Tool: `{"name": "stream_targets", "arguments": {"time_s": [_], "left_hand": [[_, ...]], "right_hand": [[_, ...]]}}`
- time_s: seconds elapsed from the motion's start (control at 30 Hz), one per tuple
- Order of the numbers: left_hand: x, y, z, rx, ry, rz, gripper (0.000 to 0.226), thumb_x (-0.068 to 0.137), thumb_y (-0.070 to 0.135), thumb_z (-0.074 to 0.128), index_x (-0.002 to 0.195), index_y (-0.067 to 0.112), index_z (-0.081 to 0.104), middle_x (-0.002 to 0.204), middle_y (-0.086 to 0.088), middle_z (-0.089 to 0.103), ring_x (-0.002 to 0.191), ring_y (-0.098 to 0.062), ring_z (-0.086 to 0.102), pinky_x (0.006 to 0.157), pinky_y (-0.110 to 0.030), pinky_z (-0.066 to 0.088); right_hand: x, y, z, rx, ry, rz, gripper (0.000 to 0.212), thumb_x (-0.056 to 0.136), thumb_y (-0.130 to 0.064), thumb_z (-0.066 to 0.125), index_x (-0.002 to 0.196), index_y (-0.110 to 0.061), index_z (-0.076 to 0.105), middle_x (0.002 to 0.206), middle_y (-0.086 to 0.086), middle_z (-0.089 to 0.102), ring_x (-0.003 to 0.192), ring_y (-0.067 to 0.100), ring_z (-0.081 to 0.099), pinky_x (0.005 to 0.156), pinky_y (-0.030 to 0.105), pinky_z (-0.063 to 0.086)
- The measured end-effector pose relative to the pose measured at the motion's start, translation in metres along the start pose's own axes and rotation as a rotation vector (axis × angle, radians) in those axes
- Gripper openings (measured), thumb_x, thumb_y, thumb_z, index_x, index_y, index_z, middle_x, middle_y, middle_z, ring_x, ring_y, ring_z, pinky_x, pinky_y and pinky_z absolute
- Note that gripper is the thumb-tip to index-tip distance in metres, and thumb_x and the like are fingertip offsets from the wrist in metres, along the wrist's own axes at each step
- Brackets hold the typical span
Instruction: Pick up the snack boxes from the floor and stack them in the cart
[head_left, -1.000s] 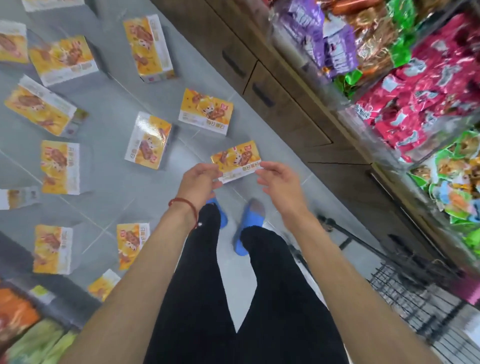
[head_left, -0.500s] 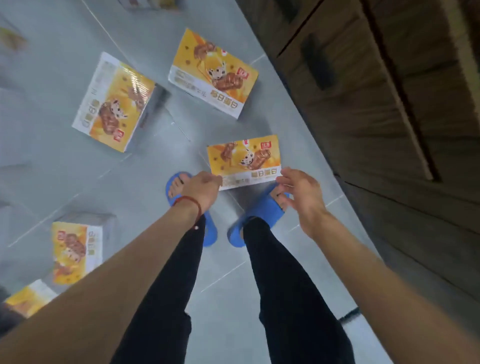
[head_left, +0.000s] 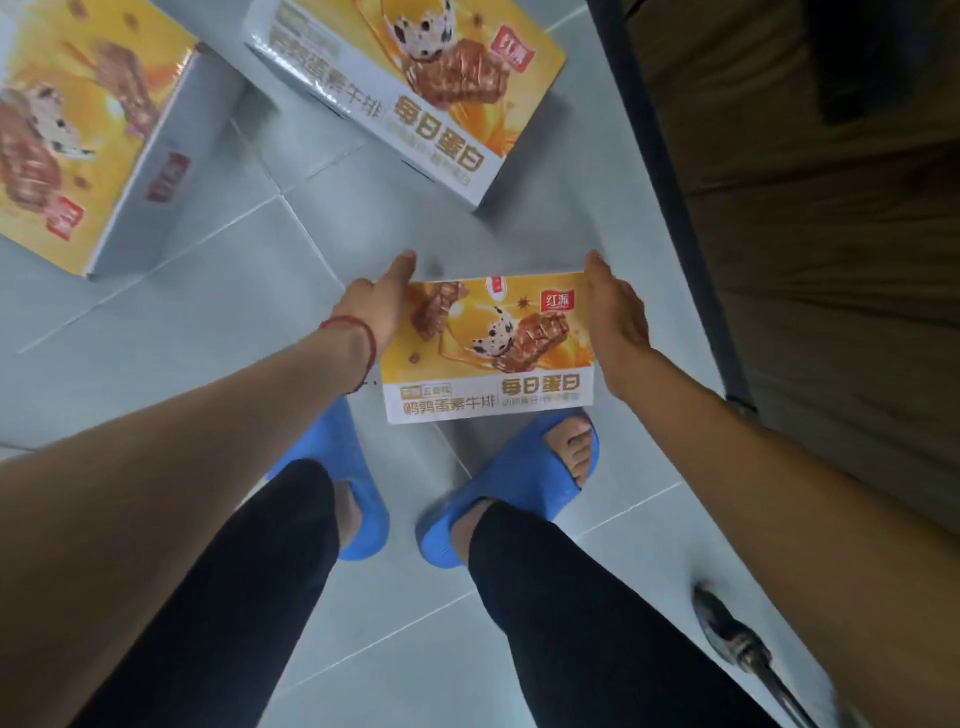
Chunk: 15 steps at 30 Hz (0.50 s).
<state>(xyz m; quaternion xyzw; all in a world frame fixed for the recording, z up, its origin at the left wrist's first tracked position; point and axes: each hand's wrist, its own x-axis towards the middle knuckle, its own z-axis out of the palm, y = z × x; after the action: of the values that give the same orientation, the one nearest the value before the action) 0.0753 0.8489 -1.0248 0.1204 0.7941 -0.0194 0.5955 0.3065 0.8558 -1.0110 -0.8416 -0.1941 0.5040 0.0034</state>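
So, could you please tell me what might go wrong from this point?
1. The snack box is held only at its two short ends, between the left hand and the right hand. It could slip and drop onto the toes in the open-toed blue slipper right by it.
2. A second box and a third box lie close ahead on the floor, so a step forward might trip on or crush them.

**Glossy card, smooth tile, matt wood**

Your snack box (head_left: 488, 343) is printed cardboard with a glossy face, and so is the second box (head_left: 415, 88) ahead of it. The floor (head_left: 208, 322) is smooth pale tile with a soft sheen. The cabinet (head_left: 831, 260) shows matt wood grain. Your slippers (head_left: 519, 483) look like matt blue foam, and your trousers (head_left: 234, 597) are black cloth.
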Motion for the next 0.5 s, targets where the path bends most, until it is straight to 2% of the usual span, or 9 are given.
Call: {"name": "stream_targets", "arguments": {"time_s": [0.03, 0.1, 0.17, 0.23, 0.3, 0.37, 0.4, 0.47, 0.5], "left_hand": [[0.002, 0.002, 0.001, -0.047, -0.009, -0.049, 0.101, 0.057, 0.089, 0.046, 0.128, 0.018, 0.063, 0.115, -0.012, 0.070, 0.100, -0.037, 0.068, 0.098, -0.053, 0.051], [-0.001, 0.008, 0.002, -0.132, -0.017, -0.097, 0.065, 0.079, 0.068, 0.056, 0.113, 0.014, 0.068, 0.093, -0.011, 0.071, 0.079, -0.032, 0.070, 0.089, -0.050, 0.058], [-0.006, 0.011, 0.002, -0.138, -0.031, -0.118, 0.039, 0.092, 0.051, 0.056, 0.095, 0.014, 0.067, 0.084, -0.011, 0.069, 0.075, -0.032, 0.069, 0.088, -0.049, 0.059], [-0.014, 0.010, -0.001, -0.141, -0.044, -0.105, 0.030, 0.094, 0.042, 0.056, 0.093, 0.014, 0.066, 0.085, -0.011, 0.069, 0.077, -0.031, 0.068, 0.090, -0.053, 0.057], [-0.026, 0.008, -0.006, -0.176, -0.063, -0.064, 0.024, 0.097, 0.035, 0.058, 0.095, 0.011, 0.066, 0.084, -0.011, 0.069, 0.070, -0.027, 0.069, 0.085, -0.052, 0.059], [-0.044, 0.002, -0.016, -0.195, -0.082, -0.013, 0.017, 0.100, 0.028, 0.059, 0.096, 0.013, 0.064, 0.082, -0.008, 0.069, 0.058, -0.020, 0.070, 0.070, -0.040, 0.063], [-0.053, -0.002, -0.021, -0.185, -0.095, 0.008, 0.013, 0.100, 0.027, 0.059, 0.100, 0.015, 0.064, 0.085, -0.008, 0.071, 0.061, -0.019, 0.072, 0.071, -0.040, 0.063], [-0.068, -0.012, -0.032, -0.159, -0.115, 0.047, 0.011, 0.100, 0.025, 0.059, 0.109, 0.020, 0.065, 0.103, -0.009, 0.074, 0.082, -0.026, 0.072, 0.089, -0.047, 0.058], [-0.076, -0.014, -0.037, -0.149, -0.112, 0.072, 0.014, 0.101, 0.020, 0.058, 0.113, 0.022, 0.065, 0.109, -0.007, 0.073, 0.087, -0.027, 0.070, 0.091, -0.046, 0.057]], "right_hand": [[0.004, -0.001, 0.002, 0.020, -0.045, 0.024, 0.070, 0.093, -0.077, 0.030, 0.108, -0.021, 0.068, 0.106, 0.006, 0.074, 0.097, 0.025, 0.072, 0.096, 0.046, 0.056], [0.005, -0.001, 0.003, 0.035, -0.096, 0.058, 0.076, 0.081, -0.086, 0.031, 0.106, -0.024, 0.069, 0.104, 0.005, 0.076, 0.096, 0.026, 0.073, 0.096, 0.048, 0.056], [0.003, 0.004, 0.004, 0.005, -0.116, 0.041, 0.083, 0.071, -0.089, 0.037, 0.106, -0.022, 0.071, 0.102, 0.006, 0.076, 0.093, 0.027, 0.074, 0.093, 0.048, 0.057], [-0.012, 0.004, 0.000, -0.008, -0.080, 0.044, 0.090, 0.062, -0.086, 0.042, 0.114, -0.017, 0.068, 0.101, 0.007, 0.075, 0.093, 0.029, 0.073, 0.088, 0.046, 0.058], [-0.034, 0.003, -0.005, 0.024, -0.055, 0.040, 0.074, 0.076, -0.073, 0.053, 0.119, -0.013, 0.060, 0.101, 0.006, 0.071, 0.092, 0.027, 0.072, 0.082, 0.040, 0.058], [-0.052, 0.011, -0.012, 0.076, -0.050, 0.031, 0.051, 0.091, -0.054, 0.064, 0.121, -0.016, 0.050, 0.101, 0.003, 0.067, 0.089, 0.021, 0.070, 0.073, 0.033, 0.057], [-0.060, 0.016, -0.016, 0.094, -0.057, 0.022, 0.049, 0.092, -0.049, 0.068, 0.121, -0.016, 0.047, 0.103, 0.003, 0.067, 0.089, 0.020, 0.071, 0.070, 0.032, 0.057], [-0.079, 0.022, -0.023, 0.130, -0.092, 0.003, 0.052, 0.089, -0.044, 0.075, 0.123, -0.016, 0.045, 0.108, 0.003, 0.068, 0.091, 0.020, 0.073, 0.068, 0.029, 0.060], [-0.087, 0.024, -0.026, 0.148, -0.109, -0.006, 0.054, 0.089, -0.041, 0.077, 0.124, -0.016, 0.044, 0.108, 0.001, 0.068, 0.090, 0.017, 0.072, 0.064, 0.024, 0.059]]}}
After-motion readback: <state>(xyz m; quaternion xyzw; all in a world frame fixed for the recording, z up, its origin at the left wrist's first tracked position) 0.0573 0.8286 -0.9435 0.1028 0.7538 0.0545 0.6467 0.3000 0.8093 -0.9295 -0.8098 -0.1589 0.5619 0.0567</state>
